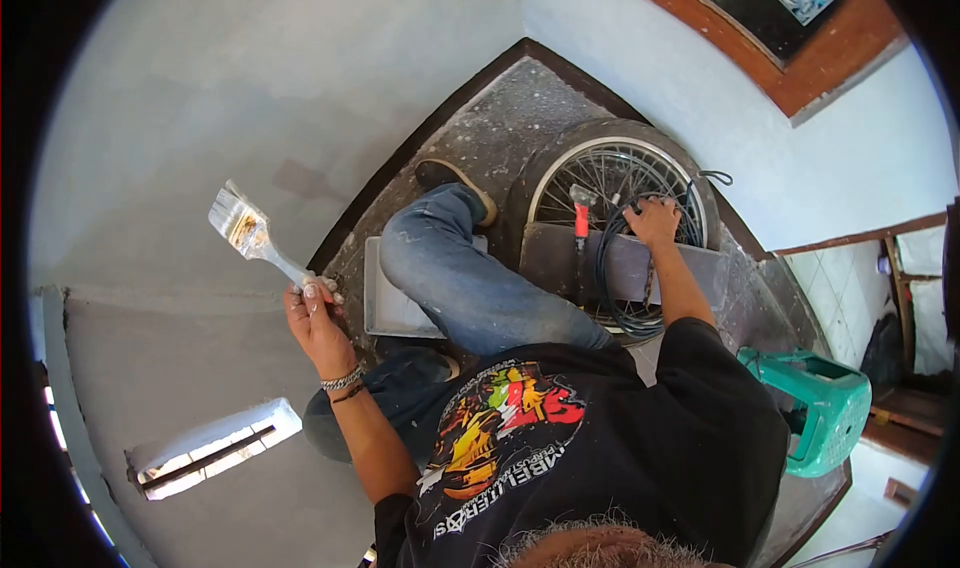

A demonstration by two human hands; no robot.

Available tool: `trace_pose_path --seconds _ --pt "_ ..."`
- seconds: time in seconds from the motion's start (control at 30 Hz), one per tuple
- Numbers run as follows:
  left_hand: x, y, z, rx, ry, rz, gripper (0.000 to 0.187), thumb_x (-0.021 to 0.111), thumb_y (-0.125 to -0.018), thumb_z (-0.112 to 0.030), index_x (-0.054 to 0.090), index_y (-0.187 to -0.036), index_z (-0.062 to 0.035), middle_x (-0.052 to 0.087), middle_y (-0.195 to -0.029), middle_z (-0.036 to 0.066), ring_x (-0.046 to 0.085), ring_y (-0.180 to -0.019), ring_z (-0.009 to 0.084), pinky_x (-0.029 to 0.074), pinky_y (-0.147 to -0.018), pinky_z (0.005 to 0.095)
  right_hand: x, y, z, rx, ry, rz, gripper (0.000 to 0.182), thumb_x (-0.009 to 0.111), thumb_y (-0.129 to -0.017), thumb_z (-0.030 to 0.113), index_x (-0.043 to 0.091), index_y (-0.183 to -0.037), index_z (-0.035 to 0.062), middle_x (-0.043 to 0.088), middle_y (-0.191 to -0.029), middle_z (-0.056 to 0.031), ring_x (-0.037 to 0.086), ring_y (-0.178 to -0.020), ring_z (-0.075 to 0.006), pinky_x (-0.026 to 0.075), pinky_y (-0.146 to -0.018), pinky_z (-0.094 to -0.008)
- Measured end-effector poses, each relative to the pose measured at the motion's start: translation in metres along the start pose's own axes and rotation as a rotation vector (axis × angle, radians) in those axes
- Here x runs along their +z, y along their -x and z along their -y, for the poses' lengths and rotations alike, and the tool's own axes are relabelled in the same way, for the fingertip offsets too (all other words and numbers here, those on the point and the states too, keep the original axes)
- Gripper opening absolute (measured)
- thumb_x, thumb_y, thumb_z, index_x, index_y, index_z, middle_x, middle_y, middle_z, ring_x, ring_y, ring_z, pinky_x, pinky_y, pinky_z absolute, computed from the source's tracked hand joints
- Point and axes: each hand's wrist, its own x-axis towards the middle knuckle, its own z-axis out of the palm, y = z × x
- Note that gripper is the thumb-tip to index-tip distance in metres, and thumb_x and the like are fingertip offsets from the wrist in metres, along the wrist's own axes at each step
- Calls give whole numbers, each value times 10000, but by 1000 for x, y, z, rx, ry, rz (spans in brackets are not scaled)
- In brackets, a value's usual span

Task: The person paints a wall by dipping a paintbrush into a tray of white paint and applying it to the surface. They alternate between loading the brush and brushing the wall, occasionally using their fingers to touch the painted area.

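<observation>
Room around paintbrush [240, 222], leg [475, 273] blocking centre

The wheel [608, 163] sits beside the floor's [495, 118] right edge, the cable [601, 260] over it. The tray [393, 303] lies near the left edge.

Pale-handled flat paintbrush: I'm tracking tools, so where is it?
In the head view, left of centre, the pale-handled flat paintbrush is in the bare left hand, bristles toward the upper left, against the pale grey wall.

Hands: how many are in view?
2. The left hand holds up the brush; the right hand is at the cable over the wheel. No others show.
</observation>
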Motion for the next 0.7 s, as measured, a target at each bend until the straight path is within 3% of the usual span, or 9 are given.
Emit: trace_pose_path --seconds 0.23,0.27,0.37,0.43,0.5,0.7 --pt "-11 -4 -10 13 24 10 138 518 -998 -220 510 -993 -83 500 -781 -21 459 -658 53 365 -567 194 5 41 -10 98 -58 5 522 539 -821 530 698 -1136 145 541 -1360 -86 358 -1317 -346 261 -1056 -536" --pt "-12 -4 -11 11 30 5 139 518 -998 -221 509 -990 -82 499 -780 -21 460 -659 54 366 -569 195 17 40 -23 137 -44 -39 542 512 -801 538 704 -1135 156 595 -1287 -68 411 -1278 -350 264 -1045 -530" --pt "-18 -7 -1 31 39 45 145 519 -998 -225 503 -983 -82 506 -785 -16 468 -666 58 365 -571 197 27 48 -74 288 -50 84 585 494 -793 560 690 -1167 154 585 -1311 -95 396 -1306 -368 236 -1068 -540" --pt "-16 -5 -3 19 12 19 148 519 -998 -229 501 -979 -84 511 -788 -14 469 -667 59 360 -570 196 45 64 -114 387 -58 103 621 464 -784 592 685 -1161 152 603 -1271 -166 435 -1267 -439 276 -1034 -587" --pt "-12 -2 -1 18 -1 8 142 514 -998 -215 501 -988 -74 520 -790 -7 468 -659 59 358 -567 196 49 91 -142 534 -68 115 588 457 -806 564 681 -1171 161 595 -1276 -181 472 -1246 -437 331 -1027 -554" --pt "-5 -6 7 23 4 29 122 502 -1000 -183 508 -993 -61 520 -779 -1 462 -642 59 353 -558 197 78 132 -196 544 -174 114 543 396 -879 505 636 -1229 166 619 -1213 -216 590 -1108 -408 406 -989 -475"
